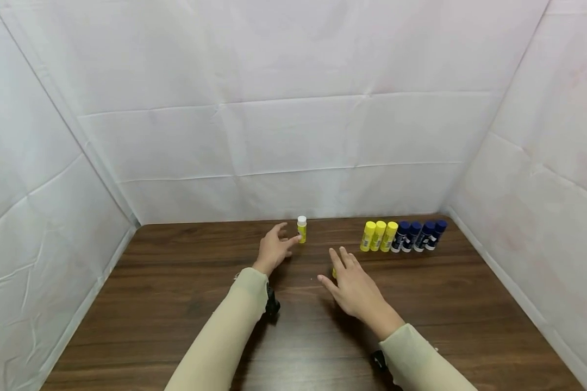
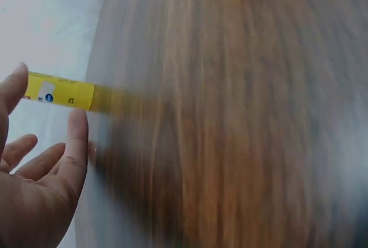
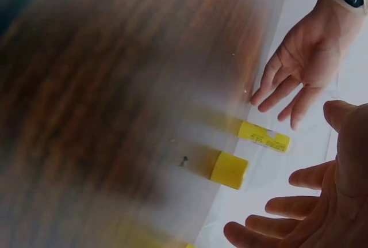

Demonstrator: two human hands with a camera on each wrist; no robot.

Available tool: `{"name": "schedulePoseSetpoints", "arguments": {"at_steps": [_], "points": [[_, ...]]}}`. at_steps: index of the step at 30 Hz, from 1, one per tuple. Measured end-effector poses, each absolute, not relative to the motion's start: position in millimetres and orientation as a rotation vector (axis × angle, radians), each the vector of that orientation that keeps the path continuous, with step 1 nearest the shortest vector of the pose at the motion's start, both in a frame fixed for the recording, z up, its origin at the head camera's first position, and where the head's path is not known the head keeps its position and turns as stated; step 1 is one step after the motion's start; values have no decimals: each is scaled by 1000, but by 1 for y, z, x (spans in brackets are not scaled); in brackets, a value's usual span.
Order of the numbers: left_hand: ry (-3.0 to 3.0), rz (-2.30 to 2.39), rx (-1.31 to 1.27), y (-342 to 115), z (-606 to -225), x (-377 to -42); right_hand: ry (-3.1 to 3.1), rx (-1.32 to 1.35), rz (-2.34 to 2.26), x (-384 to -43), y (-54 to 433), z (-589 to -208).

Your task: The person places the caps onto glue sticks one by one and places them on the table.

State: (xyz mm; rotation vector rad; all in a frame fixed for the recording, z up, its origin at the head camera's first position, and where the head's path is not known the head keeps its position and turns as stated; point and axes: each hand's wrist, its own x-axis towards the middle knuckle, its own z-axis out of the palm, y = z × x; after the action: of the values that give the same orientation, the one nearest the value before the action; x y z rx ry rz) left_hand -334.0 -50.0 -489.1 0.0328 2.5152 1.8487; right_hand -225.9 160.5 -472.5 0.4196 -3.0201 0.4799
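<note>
A yellow glue stick (image 1: 301, 232) with a white top stands upright near the back edge of the table. Just left of it is my left hand (image 1: 274, 250), fingers spread and thumb reaching toward the stick; in the left wrist view the glue stick (image 2: 60, 91) sits between thumb and forefinger, and I cannot tell whether they touch it. My right hand (image 1: 357, 288) hovers with spread fingers, holding nothing. Partly hidden behind its fingers is a small yellow cap (image 1: 335, 273), seen whole as a yellow cap (image 3: 230, 170) standing on the table in the right wrist view.
At the back right stands a row of capped glue sticks: yellow glue sticks (image 1: 379, 236) on the left, dark blue glue sticks (image 1: 414, 236) on the right. White cloth walls (image 1: 293, 136) enclose the brown wooden table (image 1: 176, 271) at the back and both sides.
</note>
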Motion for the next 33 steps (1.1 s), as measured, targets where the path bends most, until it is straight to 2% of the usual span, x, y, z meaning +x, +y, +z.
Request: {"name": "schedulePoseSetpoints", "arguments": {"at_steps": [17, 33], "points": [[2448, 1965, -149, -36, -489, -350, -3019, 463, 393, -227, 154, -481], [2606, 1850, -107, -24, -490, -356, -3036, 452, 370, -226, 150, -477]]}}
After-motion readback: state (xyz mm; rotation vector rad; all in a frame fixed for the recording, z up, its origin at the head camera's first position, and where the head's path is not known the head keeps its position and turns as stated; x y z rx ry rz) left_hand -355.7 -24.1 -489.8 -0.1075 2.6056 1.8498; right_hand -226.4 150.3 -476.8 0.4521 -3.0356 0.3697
